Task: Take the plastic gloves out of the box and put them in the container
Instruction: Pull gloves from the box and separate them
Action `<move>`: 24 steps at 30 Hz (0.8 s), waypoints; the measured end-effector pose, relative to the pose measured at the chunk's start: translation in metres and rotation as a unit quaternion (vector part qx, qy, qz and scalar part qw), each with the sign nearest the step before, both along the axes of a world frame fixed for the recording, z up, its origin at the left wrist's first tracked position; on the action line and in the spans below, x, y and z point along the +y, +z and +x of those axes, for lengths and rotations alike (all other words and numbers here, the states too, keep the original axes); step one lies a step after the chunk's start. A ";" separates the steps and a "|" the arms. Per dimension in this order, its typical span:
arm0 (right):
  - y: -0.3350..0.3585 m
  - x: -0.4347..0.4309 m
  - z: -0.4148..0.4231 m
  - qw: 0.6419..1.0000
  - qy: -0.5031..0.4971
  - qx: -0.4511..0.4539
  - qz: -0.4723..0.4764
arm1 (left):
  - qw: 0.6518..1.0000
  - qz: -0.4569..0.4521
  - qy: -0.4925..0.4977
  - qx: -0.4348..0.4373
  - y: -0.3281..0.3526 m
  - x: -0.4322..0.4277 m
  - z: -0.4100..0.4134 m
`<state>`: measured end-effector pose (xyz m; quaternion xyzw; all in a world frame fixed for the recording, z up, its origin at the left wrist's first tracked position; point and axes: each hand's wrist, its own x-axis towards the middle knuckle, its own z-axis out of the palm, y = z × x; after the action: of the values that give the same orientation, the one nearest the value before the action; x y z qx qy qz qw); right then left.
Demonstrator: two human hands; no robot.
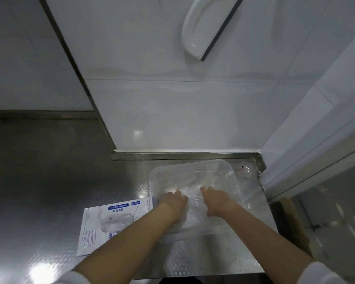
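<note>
A clear plastic container [219, 167] stands on the steel counter near the back right corner. Inside it lies a stack of thin clear plastic gloves [195, 199]. Both my hands are inside the container, palms down. My left hand [172, 201] presses on the left side of the gloves. My right hand [215, 199] presses on the right side, fingers spread flat. To the left lies the flat white and blue glove box [113, 210], its oval opening showing more clear gloves.
The steel counter [70, 181] runs left and ends in a front edge below my arms. White tiled walls close the back and right. A white squeegee [209, 27] hangs on the wall. A small clear wrapper [244, 170] lies in the back right corner.
</note>
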<state>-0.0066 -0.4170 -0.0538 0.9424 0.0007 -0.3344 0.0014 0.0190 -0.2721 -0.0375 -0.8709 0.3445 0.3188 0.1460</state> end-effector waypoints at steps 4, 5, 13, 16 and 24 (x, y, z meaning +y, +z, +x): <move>0.028 0.018 -0.005 0.978 -0.021 -0.172 0.113 | 0.985 -0.159 0.025 -0.063 0.028 0.020 0.007; 0.035 0.026 -0.008 0.963 -0.024 -0.220 0.154 | 0.970 -0.219 0.040 -0.099 0.034 0.030 0.007; 0.078 0.123 -0.030 0.889 0.044 -0.326 0.318 | 0.914 -0.272 0.167 -0.250 0.037 0.158 -0.001; 0.074 0.157 -0.032 0.904 0.054 -0.277 0.320 | 0.950 -0.150 0.231 -0.150 0.015 0.194 -0.005; 0.031 0.201 -0.016 0.964 0.077 -0.164 0.195 | 0.946 -0.204 0.249 -0.025 -0.013 0.225 -0.024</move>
<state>-0.0225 -0.2157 -0.0225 0.9635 0.1386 -0.1672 -0.1568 -0.0047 -0.0474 -0.0507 -0.9479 0.1703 0.2458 -0.1101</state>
